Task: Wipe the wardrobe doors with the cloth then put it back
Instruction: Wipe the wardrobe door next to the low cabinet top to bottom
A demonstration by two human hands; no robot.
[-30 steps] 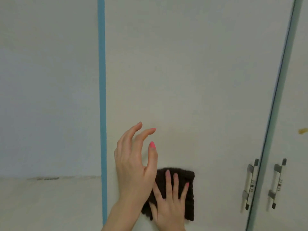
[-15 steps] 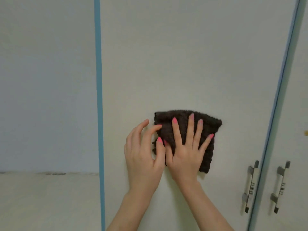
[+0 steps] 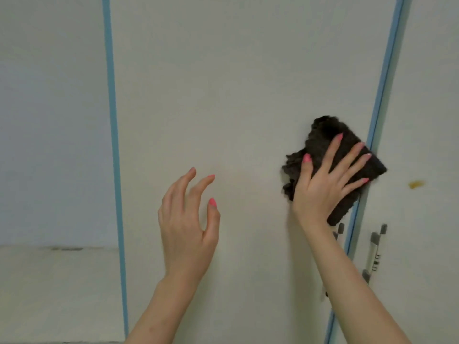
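A pale wardrobe door (image 3: 236, 95) with blue edge strips fills the middle of the view. My right hand (image 3: 325, 180) lies flat with spread fingers on a dark brown cloth (image 3: 323, 135), pressing it against the door's right side, where the cloth overlaps the blue edge. My left hand (image 3: 188, 219) hovers in front of the door lower left of the cloth, fingers loosely curled, holding nothing.
A second door (image 3: 427, 95) stands to the right with a small yellow stain (image 3: 416, 184). Two metal handles (image 3: 375, 254) flank the blue seam (image 3: 383, 83) below the cloth. At the left are a wall and floor beyond the blue strip (image 3: 111, 120).
My right hand has swept the cloth from low on the door up and then right to its edge. My left hand has come off the cloth's side and stayed lower left.
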